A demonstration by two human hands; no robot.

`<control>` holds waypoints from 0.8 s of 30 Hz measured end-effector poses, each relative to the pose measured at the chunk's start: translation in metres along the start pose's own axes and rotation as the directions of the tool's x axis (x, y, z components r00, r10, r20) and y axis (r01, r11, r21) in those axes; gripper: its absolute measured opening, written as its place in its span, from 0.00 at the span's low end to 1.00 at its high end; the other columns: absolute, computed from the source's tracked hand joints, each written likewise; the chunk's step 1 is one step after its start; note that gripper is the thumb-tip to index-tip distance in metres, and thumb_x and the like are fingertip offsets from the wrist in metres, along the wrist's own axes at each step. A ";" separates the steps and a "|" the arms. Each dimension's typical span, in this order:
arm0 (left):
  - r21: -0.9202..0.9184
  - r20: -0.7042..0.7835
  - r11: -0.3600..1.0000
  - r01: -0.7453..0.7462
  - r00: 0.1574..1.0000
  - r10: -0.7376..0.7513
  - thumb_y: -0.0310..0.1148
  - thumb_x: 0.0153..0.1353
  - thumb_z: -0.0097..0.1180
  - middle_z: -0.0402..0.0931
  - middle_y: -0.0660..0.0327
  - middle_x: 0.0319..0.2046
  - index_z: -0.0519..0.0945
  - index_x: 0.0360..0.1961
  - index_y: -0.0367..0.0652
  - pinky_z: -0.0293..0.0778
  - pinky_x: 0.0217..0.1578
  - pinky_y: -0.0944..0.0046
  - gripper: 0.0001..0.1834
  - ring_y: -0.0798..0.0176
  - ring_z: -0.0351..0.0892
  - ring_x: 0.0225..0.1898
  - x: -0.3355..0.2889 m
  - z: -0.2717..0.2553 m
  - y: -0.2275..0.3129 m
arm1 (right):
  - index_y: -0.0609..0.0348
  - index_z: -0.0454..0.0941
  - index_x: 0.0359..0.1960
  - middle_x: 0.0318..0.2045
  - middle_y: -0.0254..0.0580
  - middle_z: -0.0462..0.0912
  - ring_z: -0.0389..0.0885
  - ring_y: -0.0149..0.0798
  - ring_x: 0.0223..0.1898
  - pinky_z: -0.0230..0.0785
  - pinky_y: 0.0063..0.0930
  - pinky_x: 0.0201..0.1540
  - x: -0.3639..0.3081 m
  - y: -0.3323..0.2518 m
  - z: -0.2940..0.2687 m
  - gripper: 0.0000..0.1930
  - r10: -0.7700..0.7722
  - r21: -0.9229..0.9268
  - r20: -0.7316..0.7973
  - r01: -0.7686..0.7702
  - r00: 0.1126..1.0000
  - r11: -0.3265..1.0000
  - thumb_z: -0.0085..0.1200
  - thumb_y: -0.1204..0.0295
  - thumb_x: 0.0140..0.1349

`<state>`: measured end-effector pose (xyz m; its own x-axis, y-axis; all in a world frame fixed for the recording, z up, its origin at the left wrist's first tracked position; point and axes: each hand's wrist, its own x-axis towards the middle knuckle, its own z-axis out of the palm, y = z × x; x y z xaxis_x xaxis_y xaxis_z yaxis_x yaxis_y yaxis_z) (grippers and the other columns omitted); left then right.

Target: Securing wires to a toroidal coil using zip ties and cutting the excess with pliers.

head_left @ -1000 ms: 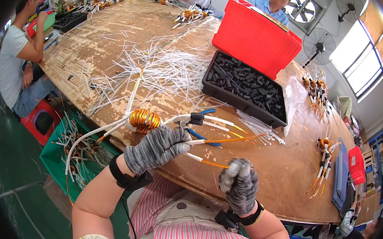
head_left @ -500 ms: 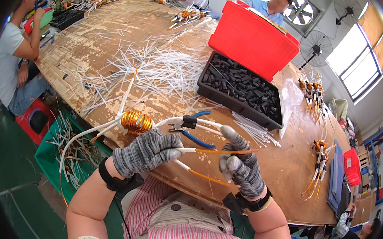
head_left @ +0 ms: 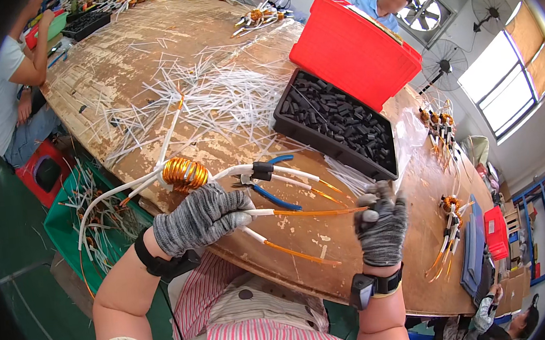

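Note:
A toroid coil wound with copper wire lies near the table's front edge, with white-sleeved leads running off both sides. My left hand, in a grey knitted glove, is closed around white-sleeved leads just below the coil. From this grip, one bare copper wire end runs right to my right hand. The right hand, gloved too, has its fingers curled, and the wire's tip meets its thumb and forefinger. Below it, another copper end hangs free. A black sleeve sits around the upper leads, beside blue-handled pliers.
A black bin of short black tubes stands ahead, with a red bin tilted behind it. White tubes lie scattered across the table. More coils rest at right. A green crate holds coils at left. Other people sit around the table.
My right hand has moved to the right along the copper wire toward its tip, uncovering the upper leads' copper ends. My left hand keeps its grip; the whole view has shifted slightly.

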<state>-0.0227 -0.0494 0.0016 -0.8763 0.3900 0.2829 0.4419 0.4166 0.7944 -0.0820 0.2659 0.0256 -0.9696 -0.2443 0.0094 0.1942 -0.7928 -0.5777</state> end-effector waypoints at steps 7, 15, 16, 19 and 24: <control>0.076 -0.036 0.995 -0.065 0.997 0.068 0.39 0.59 0.53 0.76 0.58 0.21 0.79 0.36 0.43 0.67 0.31 0.59 0.11 0.55 0.73 0.26 0.003 0.000 0.000 | 0.63 0.68 0.53 0.42 0.44 0.74 0.66 0.28 0.23 0.62 0.13 0.18 -0.023 0.012 0.012 0.18 0.343 -0.089 -0.053 -0.346 0.938 0.934 0.46 0.75 0.61; 0.052 -0.077 0.996 -0.079 0.994 0.083 0.39 0.59 0.53 0.76 0.58 0.22 0.80 0.37 0.42 0.67 0.31 0.59 0.12 0.54 0.72 0.26 0.002 0.003 0.000 | 0.60 0.70 0.49 0.26 0.30 0.68 0.58 0.19 0.14 0.53 0.11 0.13 -0.023 0.010 0.010 0.18 0.270 -0.132 0.047 -0.262 0.962 0.956 0.44 0.59 0.67; 0.048 -0.063 0.997 -0.064 0.996 0.067 0.39 0.59 0.53 0.76 0.58 0.21 0.79 0.36 0.42 0.67 0.31 0.59 0.12 0.54 0.72 0.26 0.002 0.002 0.000 | 0.59 0.71 0.46 0.20 0.26 0.63 0.57 0.19 0.14 0.52 0.11 0.13 -0.024 0.011 0.012 0.19 0.238 -0.225 -0.013 -0.235 0.971 0.946 0.43 0.55 0.67; 0.068 -0.051 0.996 -0.055 0.997 0.059 0.39 0.59 0.53 0.76 0.58 0.21 0.79 0.36 0.42 0.67 0.31 0.59 0.12 0.54 0.73 0.26 0.002 0.002 0.000 | 0.58 0.71 0.45 0.22 0.27 0.68 0.58 0.20 0.14 0.52 0.12 0.14 -0.026 0.011 0.018 0.18 0.196 -0.325 -0.034 -0.196 0.980 0.925 0.45 0.56 0.66; 0.044 -0.037 0.998 -0.038 0.999 0.039 0.40 0.59 0.53 0.75 0.57 0.21 0.79 0.35 0.41 0.67 0.32 0.59 0.12 0.54 0.73 0.26 0.002 0.000 0.002 | 0.54 0.70 0.48 0.33 0.38 0.77 0.59 0.20 0.14 0.53 0.12 0.14 -0.027 0.005 0.027 0.13 0.144 -0.405 -0.037 -0.147 0.989 0.903 0.48 0.64 0.65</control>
<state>-0.0238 -0.0477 0.0036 -0.8648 0.3752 0.3338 0.4827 0.4375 0.7587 -0.0511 0.2534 0.0448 -0.9365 -0.3349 -0.1043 0.2572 -0.4537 -0.8532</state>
